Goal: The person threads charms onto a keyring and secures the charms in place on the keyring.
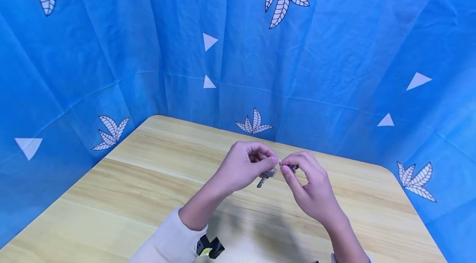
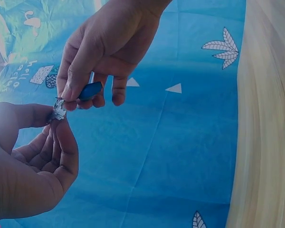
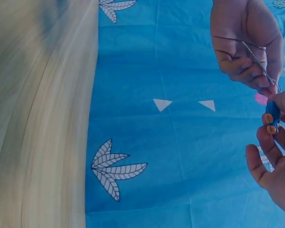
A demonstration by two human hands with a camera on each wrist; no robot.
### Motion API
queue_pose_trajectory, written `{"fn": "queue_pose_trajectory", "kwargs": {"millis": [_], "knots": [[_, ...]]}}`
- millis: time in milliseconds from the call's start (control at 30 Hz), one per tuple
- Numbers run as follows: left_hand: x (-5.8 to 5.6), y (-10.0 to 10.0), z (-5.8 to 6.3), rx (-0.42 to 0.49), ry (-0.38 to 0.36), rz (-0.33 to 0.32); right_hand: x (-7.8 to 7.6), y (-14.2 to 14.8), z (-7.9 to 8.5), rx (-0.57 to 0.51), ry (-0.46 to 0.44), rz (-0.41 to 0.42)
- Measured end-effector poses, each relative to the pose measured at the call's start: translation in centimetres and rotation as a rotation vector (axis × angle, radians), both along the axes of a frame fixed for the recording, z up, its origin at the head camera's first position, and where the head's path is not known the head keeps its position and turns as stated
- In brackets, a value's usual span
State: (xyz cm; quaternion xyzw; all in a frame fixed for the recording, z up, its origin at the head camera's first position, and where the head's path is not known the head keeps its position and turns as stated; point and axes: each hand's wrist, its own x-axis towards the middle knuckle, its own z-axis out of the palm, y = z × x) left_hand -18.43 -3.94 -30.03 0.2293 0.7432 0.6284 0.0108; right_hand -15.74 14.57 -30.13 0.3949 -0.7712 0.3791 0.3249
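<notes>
My left hand [image 1: 243, 168] pinches a silver metal key [image 1: 263, 181] close to its head, and the blade points down and to the left. A thin key ring [image 1: 280, 163] spans the small gap between both hands' fingertips. From the other side, my right hand [image 1: 310, 184] pinches the ring with thumb and forefinger. A small blue charm with orange ends [image 3: 273, 113] hangs at the right fingers. In the left wrist view the charm [image 2: 90, 90] shows behind the right thumb, and silver metal [image 2: 59, 110] shines between the left fingertips. The fingers partly cover the ring.
Both hands are held above a light wood table [image 1: 130, 188] with rounded far corners. Blue curtains [image 1: 186, 15] printed with white leaves and triangles surround it. A black strap mount [image 1: 210, 247] sits at the left sleeve cuff [image 1: 178, 234].
</notes>
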Motion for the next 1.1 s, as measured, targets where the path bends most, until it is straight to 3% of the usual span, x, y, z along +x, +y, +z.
{"fn": "queue_pose_trajectory", "kwargs": {"millis": [367, 700, 1100], "knots": [[-0.1, 0.1, -0.1, -0.037, 0.03, -0.032, -2.1, 1.2, -2.5, -0.057, 0.085, -0.047], [-0.1, 1.0, -0.5, 0.002, 0.058, 0.052, -2.1, 1.0, -2.7, -0.154, 0.072, -0.09], [0.2, 1.6, -0.6, 0.08, 0.029, -0.002, -2.1, 1.1, -2.8, -0.182, 0.051, -0.146]]}}
